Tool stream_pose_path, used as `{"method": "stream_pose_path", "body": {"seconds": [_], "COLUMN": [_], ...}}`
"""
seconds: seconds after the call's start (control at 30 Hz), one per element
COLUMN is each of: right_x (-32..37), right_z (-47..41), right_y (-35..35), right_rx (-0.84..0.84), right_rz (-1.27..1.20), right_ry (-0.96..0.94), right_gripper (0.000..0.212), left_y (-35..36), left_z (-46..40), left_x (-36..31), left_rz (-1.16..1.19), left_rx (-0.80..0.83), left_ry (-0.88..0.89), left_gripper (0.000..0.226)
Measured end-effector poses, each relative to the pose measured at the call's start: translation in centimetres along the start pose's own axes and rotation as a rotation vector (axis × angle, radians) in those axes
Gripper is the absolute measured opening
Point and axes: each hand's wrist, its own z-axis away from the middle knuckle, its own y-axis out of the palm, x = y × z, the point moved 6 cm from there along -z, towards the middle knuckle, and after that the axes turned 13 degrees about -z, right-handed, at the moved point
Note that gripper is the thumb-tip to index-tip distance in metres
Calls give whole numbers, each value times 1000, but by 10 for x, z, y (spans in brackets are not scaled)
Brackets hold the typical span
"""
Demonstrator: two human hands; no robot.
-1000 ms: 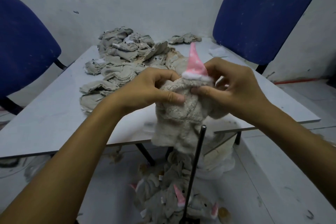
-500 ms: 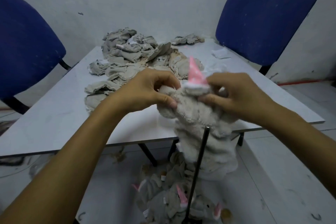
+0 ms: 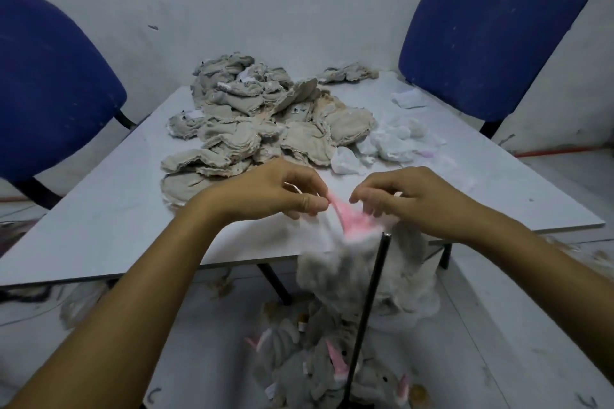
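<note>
step: freeing ear [image 3: 349, 219] of plush [image 3: 335, 272] on rod [image 3: 368, 302] | left grip [image 3: 282, 192] pinches ear tip; right grip [image 3: 408, 199] curled at its base, hold unclear | plush off table's [image 3: 133, 209] near edge | next: tug ear straight

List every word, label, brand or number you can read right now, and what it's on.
No text reads anywhere in this view.
Small pale tags on the floor plush toys: too small and blurred to read.
Plush skin pinched by the left hand and right hand: motion-blurred, no lettering visible.
Fabric pile: no lettering visible.
</note>
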Motion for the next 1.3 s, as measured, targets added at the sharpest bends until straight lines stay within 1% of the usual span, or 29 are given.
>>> {"method": "stream_pose_path", "body": {"seconds": [0.07, 0.13, 0.2, 0.27, 0.37, 0.47, 0.53, 0.57, 0.63, 0.7, 0.73, 0.83, 0.87, 0.93, 1.0, 1.07, 1.1, 1.13, 1.17, 1.2, 1.27, 1.3], "right_x": [-11, -19, -28, -38, -49, -51, -49, -48, -47, -47, -47, -47, -47, -46, -45, -46, -48, -48, -46, -43, -38, -33], "right_z": [-6, -15, -26, -38, -55, -65, -68, -69, -71, -70, -69, -69, -69, -69, -66, -63, -62, -61, -60, -58, -54, -52], "right_y": [-3, -3, 0, 7, 20, 24, 21, 21, 22, 23, 23, 24, 25, 27, 26, 25, 25, 23, 19, 13, 0, -3], "right_rx": [-129, -206, -200, -154, -93, -94, -117, -117, -102, -102, -110, -122, -115, -109, -107, -84, -72, -85, -134, -217, -389, -432], "right_rz": [75, 198, 338, 452, 510, 547, 533, 545, 590, 604, 603, 611, 609, 599, 590, 581, 561, 524, 465, 371, 98, -74], "right_ry": [24, 40, 74, 113, 189, 207, 184, 172, 160, 175, 187, 233, 248, 277, 307, 336, 345, 340, 330, 317, 320, 320], "right_gripper": [17, 16, 24, 38, 58, 64, 62, 57, 45, 40, 39, 38, 38, 41, 42, 37, 33, 28, 23, 17, 19, 23], "left_y": [0, 2, 5, 10, 15, 13, 7, 6, 8, 11, 11, 2, 2, 3, -3, -12, -13, -11, -5, 3, 16, 20], "left_z": [-8, -16, -27, -39, -58, -71, -74, -76, -80, -83, -84, -80, -79, -75, -65, -53, -50, -49, -48, -45, -39, -37], "left_x": [8, 15, 18, 17, 17, 19, 26, 30, 41, 49, 49, 41, 39, 36, 27, 12, 2, -6, -13, -18, -23, -24], "left_rz": [-123, -190, -219, -257, -319, -328, -329, -378, -542, -651, -676, -740, -754, -739, -676, -570, -528, -505, -493, -485, -449, -427], "left_rx": [-81, -170, -253, -311, -334, -417, -491, -498, -424, -343, -358, -531, -557, -606, -754, -908, -908, -847, -753, -668, -581, -563], "left_ry": [-11, -32, -42, -43, -52, -73, -117, -148, -216, -268, -279, -274, -272, -262, -239, -126, -30, 71, 151, 205, 275, 307], "left_gripper": [13, 15, 23, 33, 48, 50, 51, 51, 52, 53, 50, 27, 23, 21, 19, 16, 13, 12, 11, 12, 13, 14]}}
